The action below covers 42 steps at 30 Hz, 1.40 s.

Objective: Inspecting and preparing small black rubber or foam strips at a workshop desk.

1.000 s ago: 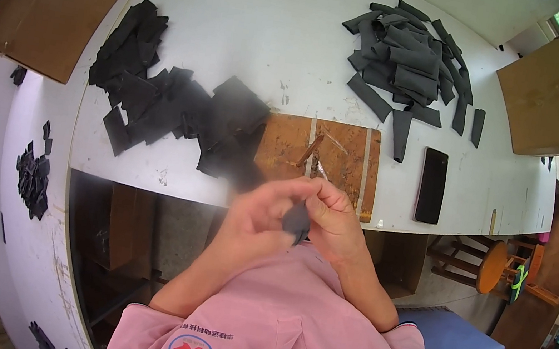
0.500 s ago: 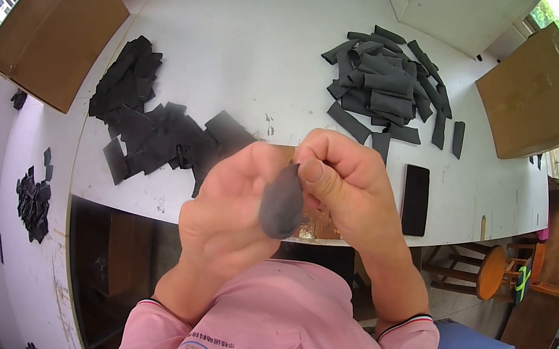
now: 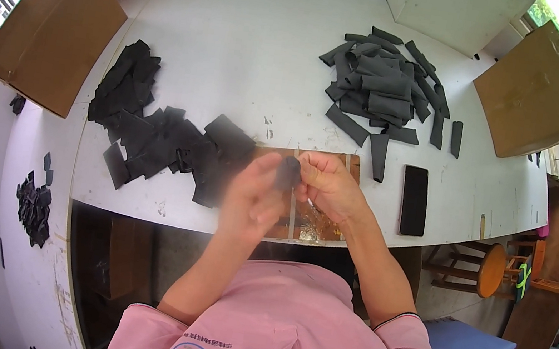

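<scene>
Over a brown board (image 3: 350,178) at the table's front edge, my right hand (image 3: 328,185) pinches a small dark grey fabric piece (image 3: 287,173) between thumb and fingers. My left hand (image 3: 253,196) is beside the piece on its left, smeared by motion; whether its fingers touch the fabric cannot be made out. Left of it lies a spread heap of flat black fabric pieces (image 3: 155,138). A pile of dark grey fabric tubes (image 3: 387,86) lies at the far right, with one tube (image 3: 377,156) nearest my right hand.
A black phone (image 3: 414,200) lies to the right of the board. Cardboard boxes stand at the far left (image 3: 59,30) and far right (image 3: 537,94). On a side table at left is another black heap (image 3: 34,208). A wooden stool (image 3: 491,270) stands at right.
Both hands have moved away from my body and lower toward the board with the fabric piece. The left hand has drawn a little apart from the right, and more of the board shows.
</scene>
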{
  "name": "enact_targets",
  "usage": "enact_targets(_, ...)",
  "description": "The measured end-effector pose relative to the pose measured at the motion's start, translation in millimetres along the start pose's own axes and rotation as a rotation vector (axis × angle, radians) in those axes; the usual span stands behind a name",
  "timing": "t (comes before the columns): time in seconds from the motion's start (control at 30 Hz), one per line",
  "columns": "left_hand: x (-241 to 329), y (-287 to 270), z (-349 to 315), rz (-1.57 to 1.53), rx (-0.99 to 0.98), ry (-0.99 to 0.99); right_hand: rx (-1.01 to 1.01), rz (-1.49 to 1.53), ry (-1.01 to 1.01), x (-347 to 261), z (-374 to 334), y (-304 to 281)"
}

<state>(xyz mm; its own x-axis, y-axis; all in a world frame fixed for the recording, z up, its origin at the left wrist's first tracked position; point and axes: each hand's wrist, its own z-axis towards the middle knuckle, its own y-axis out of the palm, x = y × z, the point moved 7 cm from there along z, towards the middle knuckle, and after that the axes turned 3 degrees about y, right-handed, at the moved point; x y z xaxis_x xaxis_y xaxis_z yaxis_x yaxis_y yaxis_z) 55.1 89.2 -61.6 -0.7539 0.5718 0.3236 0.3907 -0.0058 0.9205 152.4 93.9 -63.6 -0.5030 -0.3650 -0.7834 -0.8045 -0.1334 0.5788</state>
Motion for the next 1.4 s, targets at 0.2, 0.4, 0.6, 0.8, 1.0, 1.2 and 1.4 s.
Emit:
enact_targets(0.2,19,38,-6,0.206,-0.13,0.152,-0.043,-0.218,-0.049,-30,-2,20)
enact_targets(0.4,12,6,-7,0.476,0.005,0.283,-0.11,-0.249,-0.068,-1,11,1)
enact_targets(0.6,21,10,-5,0.685,-0.022,0.426,0.015,-0.227,-0.115,1,5,-5)
enact_targets(0.8,40,57,-15,1.321,-0.235,0.901,0.293,-0.655,-0.483,-47,-26,6)
enact_targets(1.0,43,40,-24,0.726,-0.003,0.698,0.181,-1.744,-0.764,-65,-35,62)
enact_targets(1.2,28,32,-8,0.693,-0.137,0.543,0.262,-1.622,-0.702,-29,-28,26)
enact_targets(1.4,29,61,4,0.975,-0.22,0.385,0.249,-1.408,-0.782,-32,-32,30)
